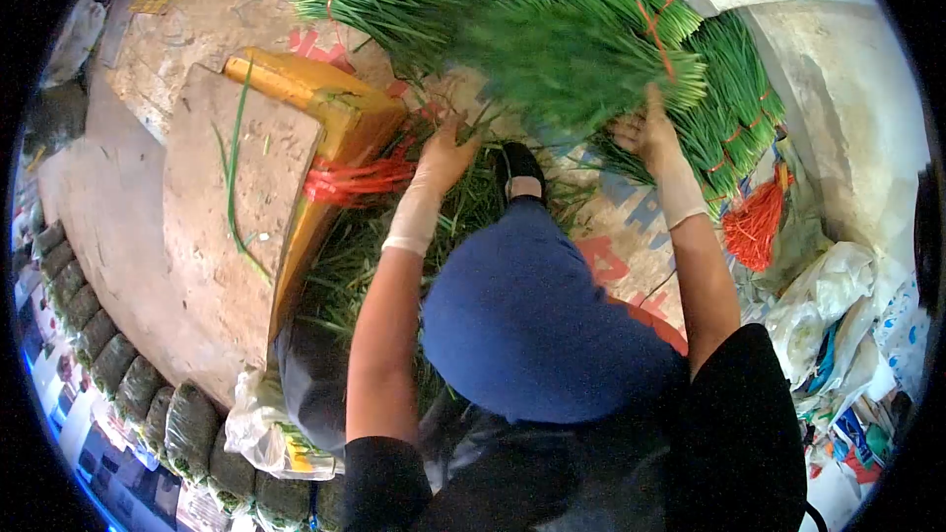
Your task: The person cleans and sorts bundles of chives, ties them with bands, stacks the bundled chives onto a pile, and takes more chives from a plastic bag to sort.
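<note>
Bundles of long green stalks tied with thin red bands lie across the top of the view. My right hand is at the lower right of one blurred bundle, near its pale cut ends, with fingers apart and the palm partly showing. Further left, my left hand is raised above loose green leaves, its fingers spread. A few thin leaf scraps are beside its fingertips. Both hands wear thin pale gloves. Red ties hang over the yellow box edge, left of my left hand.
A worn board with long leaves on it rests on a yellow box. More red ties hang at the right, above plastic bags. Wrapped dark green packs line the lower left. My shoe is between my hands.
</note>
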`<state>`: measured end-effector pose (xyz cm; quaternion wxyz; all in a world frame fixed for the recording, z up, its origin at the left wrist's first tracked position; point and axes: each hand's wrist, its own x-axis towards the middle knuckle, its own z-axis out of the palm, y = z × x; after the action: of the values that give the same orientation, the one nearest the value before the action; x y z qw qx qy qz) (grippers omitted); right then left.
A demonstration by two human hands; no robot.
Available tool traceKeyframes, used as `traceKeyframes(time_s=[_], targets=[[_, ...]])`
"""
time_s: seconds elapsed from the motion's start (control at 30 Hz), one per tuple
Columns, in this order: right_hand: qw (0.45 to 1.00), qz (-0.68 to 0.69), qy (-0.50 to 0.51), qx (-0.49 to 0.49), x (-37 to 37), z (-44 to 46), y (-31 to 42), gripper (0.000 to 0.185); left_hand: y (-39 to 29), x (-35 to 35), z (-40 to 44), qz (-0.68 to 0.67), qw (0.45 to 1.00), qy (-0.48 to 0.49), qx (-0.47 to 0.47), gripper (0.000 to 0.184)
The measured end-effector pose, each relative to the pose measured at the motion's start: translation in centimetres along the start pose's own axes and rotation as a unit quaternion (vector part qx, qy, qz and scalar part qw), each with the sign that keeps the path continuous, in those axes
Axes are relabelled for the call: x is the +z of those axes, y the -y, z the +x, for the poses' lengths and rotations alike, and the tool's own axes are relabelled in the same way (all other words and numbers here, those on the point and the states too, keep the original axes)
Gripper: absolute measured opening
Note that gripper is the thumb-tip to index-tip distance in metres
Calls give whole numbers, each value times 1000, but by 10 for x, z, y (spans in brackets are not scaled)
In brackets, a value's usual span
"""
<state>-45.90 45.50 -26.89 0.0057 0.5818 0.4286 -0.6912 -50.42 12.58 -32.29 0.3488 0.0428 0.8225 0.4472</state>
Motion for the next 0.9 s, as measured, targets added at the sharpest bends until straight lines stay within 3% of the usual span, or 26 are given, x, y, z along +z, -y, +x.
traceKeyframes(time_s=[0.03,0.07,0.1,0.13,0.2,0.27,0.3,0.4,0.43,0.47,0.53,0.6,0.67,0.7,0.77,0.87,0.9], targets=[[945,-310,31,-99,-8,25,9,70,5,5,16,101,993,-59,4,64],[787,-586,62,-184,-8,41,12,75,14,9,29,96,994,-58,1,64],[550,-618,-82,-555,-7,48,8,86,26,14,39,155,983,-97,22,70],[514,-682,-111,-508,19,17,32,97,36,18,45,214,967,-131,43,76],[386,-724,-74,-566,43,37,54,108,42,13,56,189,966,-150,94,85],[372,-754,-69,-536,57,76,65,114,40,12,65,309,931,-177,83,86],[361,-778,-62,-511,62,94,73,119,40,10,63,314,939,-133,48,87],[345,-834,-20,-429,86,118,112,123,78,29,47,393,914,-70,70,86],[293,-784,-16,-546,85,126,105,118,81,32,35,392,916,-44,67,86],[294,-785,-15,-546,88,136,106,118,81,34,24,392,916,-43,67,86],[307,-837,-4,-454,109,132,110,110,86,40,5,421,905,32,57,81],[295,-827,-15,-478,112,116,113,100,88,42,-11,433,897,0,86,71],[336,-775,-53,-532,110,75,106,94,88,39,-25,432,897,62,68,49],[338,-757,-73,-555,107,50,99,92,91,41,-29,435,896,62,71,49],[390,-713,-69,-578,95,7,76,92,101,52,-36,450,888,73,59,29],[468,-727,1,-504,82,-33,18,93,102,56,-50,464,880,92,48,22],[476,-734,40,-484,82,-36,-2,94,94,55,-49,453,881,136,-13,26]])
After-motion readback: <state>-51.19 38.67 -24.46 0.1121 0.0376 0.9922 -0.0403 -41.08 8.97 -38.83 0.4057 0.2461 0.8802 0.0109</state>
